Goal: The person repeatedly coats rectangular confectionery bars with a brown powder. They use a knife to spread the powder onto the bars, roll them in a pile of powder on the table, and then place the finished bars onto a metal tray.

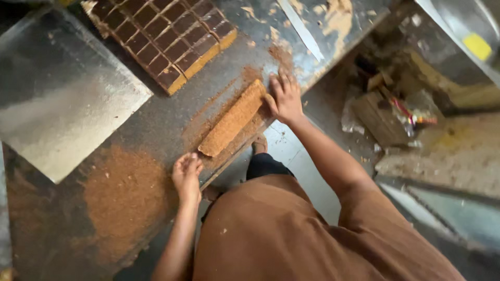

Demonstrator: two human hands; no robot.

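Standing close against the desk (156,125), brown garment (291,239) filling the near view, one foot (259,143) visible on the floor below the edge. Left hand (187,176) resting at the near end of the crumb-coated bar (233,118), fingers (191,162) pressed together and curled down, touching the desk just beside the bar's corner; whether actually pinching anything, cannot tell. Right hand (285,99) laid flat at the far end of the bar, fingers (278,86) spread, palm edge touching the bar's end. Bar lying diagonally, just beside the desk edge, in a scatter of brown crumb. Near left, a wide crumb pile (125,192). Further off, a metal sheet (57,104); beyond, a tray of chocolate-topped squares (166,36) and a long flat blade (301,28).

Risks, judged from this layout: bar sitting so near the edge, so a hard push from either end likely tipping it to the floor; uneven pressure from both ends possibly cracking or bending it; loose crumb under the palms possibly causing a slip; crumb spilling over the edge onto the foot and floor clutter (385,112).
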